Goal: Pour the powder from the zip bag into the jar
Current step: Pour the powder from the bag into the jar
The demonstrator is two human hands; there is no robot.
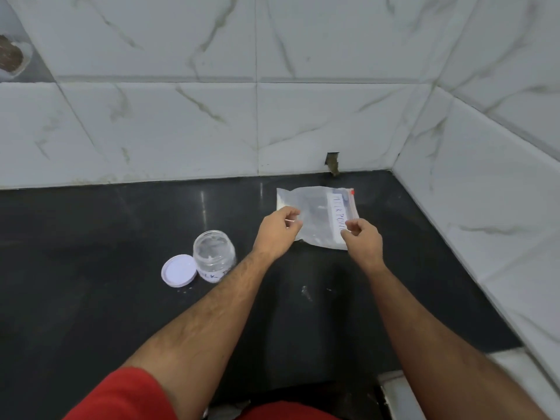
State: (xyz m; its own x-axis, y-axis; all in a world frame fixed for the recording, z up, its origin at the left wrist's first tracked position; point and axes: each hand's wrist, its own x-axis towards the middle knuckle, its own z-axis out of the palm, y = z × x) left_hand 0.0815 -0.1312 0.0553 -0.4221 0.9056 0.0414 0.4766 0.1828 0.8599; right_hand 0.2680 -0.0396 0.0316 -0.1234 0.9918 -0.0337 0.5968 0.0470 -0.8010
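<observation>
A clear zip bag [316,207] with a white handwritten label and a red zip end lies flat on the black counter [91,298], a little white powder showing at its left end. My left hand [280,231] rests on the bag's left near side, fingers curled and pinching at the plastic. My right hand [362,237] pinches the bag's near right corner by the zip edge. A clear jar [214,254] with a white label stands open to the left of my left hand. Its white lid [178,270] lies beside the jar on the left.
White marble-look tiled walls [272,116] close the counter at the back and on the right. A small hole in the tile [332,162] sits just behind the bag. A few white specks [306,292] lie on the counter in front of the bag.
</observation>
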